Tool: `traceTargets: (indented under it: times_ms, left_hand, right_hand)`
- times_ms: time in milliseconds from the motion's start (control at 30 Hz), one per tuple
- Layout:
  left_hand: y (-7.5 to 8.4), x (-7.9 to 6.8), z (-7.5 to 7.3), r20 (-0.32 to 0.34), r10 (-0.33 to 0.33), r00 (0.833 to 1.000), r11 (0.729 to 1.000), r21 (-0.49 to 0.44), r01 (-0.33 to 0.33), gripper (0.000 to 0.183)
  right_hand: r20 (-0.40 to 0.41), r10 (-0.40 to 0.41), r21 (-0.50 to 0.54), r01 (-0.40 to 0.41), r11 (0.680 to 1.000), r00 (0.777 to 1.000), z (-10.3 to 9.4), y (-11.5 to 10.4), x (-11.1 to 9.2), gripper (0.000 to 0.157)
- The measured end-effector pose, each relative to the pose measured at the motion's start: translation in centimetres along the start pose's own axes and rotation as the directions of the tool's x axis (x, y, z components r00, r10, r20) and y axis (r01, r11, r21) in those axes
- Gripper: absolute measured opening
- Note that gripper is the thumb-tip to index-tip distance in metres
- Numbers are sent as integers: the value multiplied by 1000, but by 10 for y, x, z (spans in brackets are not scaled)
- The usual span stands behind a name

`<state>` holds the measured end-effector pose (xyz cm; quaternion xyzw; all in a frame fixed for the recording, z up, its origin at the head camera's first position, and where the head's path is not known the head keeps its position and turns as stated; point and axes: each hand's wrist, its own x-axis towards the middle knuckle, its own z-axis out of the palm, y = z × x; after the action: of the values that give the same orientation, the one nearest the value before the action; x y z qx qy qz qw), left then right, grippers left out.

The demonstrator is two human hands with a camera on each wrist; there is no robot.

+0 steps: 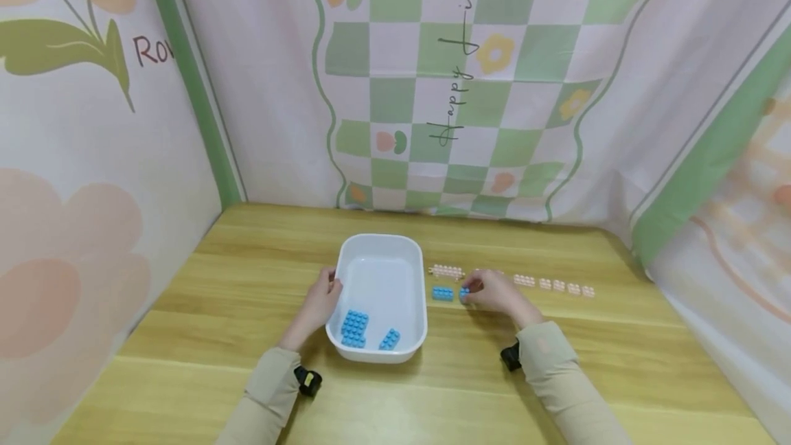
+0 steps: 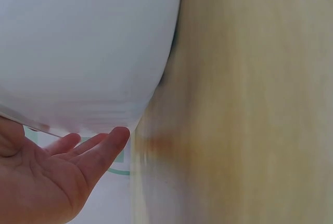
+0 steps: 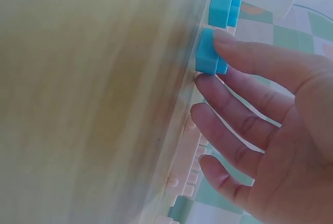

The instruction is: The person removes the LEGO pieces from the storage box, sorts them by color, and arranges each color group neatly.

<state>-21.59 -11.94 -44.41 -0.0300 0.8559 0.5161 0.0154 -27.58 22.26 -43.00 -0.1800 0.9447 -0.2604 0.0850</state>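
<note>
A white plastic tub (image 1: 377, 356) stands on the table. My left hand (image 1: 323, 299) holds its left side, thumb at the rim and fingers along the outer wall, as the left wrist view shows. Inside the tub lie a cluster of blue building bricks (image 1: 355, 325) and a separate blue brick (image 1: 389, 340). To the right of the tub, my right hand (image 1: 492, 292) pinches a small blue brick (image 3: 206, 52) with the thumb and a finger, down at the table. A longer blue brick (image 1: 442, 293) sits just left of it, studs up.
Behind the blue bricks runs a row of pale pink bricks, from a long piece (image 1: 446, 271) near the tub to several short ones (image 1: 559, 285) at the right. My right hand covers part of that row. Printed curtains (image 1: 272, 88) enclose the wooden table (image 1: 457, 397).
</note>
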Motion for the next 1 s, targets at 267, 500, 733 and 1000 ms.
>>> traceTargets:
  times_ms: [267,500,733,1000]
  left_hand:
    - [1,-1,2,6,16,1000,1000,-7,-16,42]
    - [1,-1,3,0,25,1000,1000,-7,-25,42]
    - [2,0,2,-4,12,1000,1000,-4,-12,44]
    - [1,0,0,-1,15,1000,1000,-6,-15,44]
  right_hand:
    - [9,17,14,-17,1000,1000,-1,1,-3,28]
    - [-15,3,34,-2,999,1000,-3,-1,-8,25]
    - [-45,-31,59,33,998,999,-6,0,-13,24]
    - [-84,-78,45,81,996,993,-16,-5,-17,27]
